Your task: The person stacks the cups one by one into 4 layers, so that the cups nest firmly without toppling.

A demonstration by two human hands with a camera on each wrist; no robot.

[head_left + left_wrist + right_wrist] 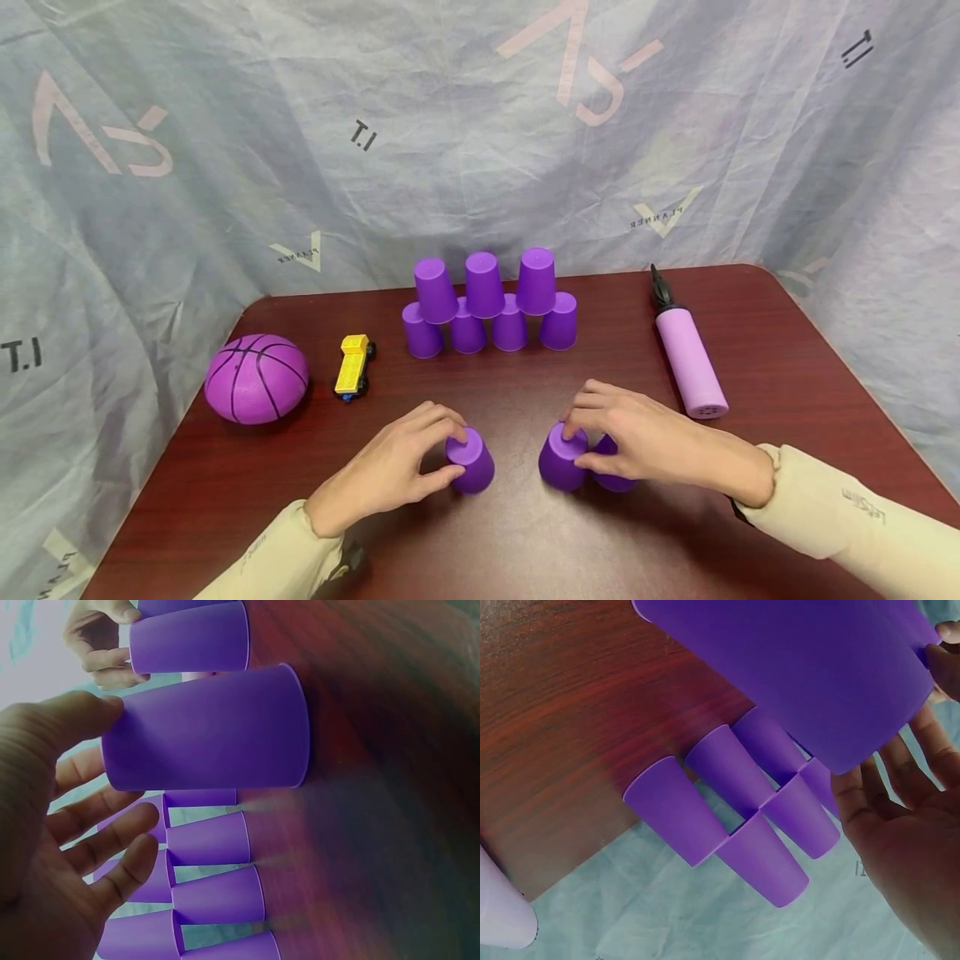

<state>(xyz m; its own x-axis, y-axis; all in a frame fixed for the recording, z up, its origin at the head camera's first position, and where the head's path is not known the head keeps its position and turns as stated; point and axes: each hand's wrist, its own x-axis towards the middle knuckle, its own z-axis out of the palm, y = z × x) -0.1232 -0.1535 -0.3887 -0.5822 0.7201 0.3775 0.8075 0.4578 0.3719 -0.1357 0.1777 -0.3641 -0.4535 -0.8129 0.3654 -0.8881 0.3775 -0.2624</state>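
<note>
Head view: on the dark red-brown wooden table (510, 546), a two-tier wall of purple plastic cups (483, 287) stands toward the far edge, ahead of both grips. Nearer the front edge, the right hand (637, 433) pinches a tapered, mouth-down purple plastic cup (561, 463) by its closed top, in line with the wall's right end; the left hand (397, 458) grasps a matching purple cup (476, 468) likewise, before the wall's middle. Both have long axes about upright, narrow ends up. Partly hidden by the right hand is a third loose purple cup (617, 483).
</note>
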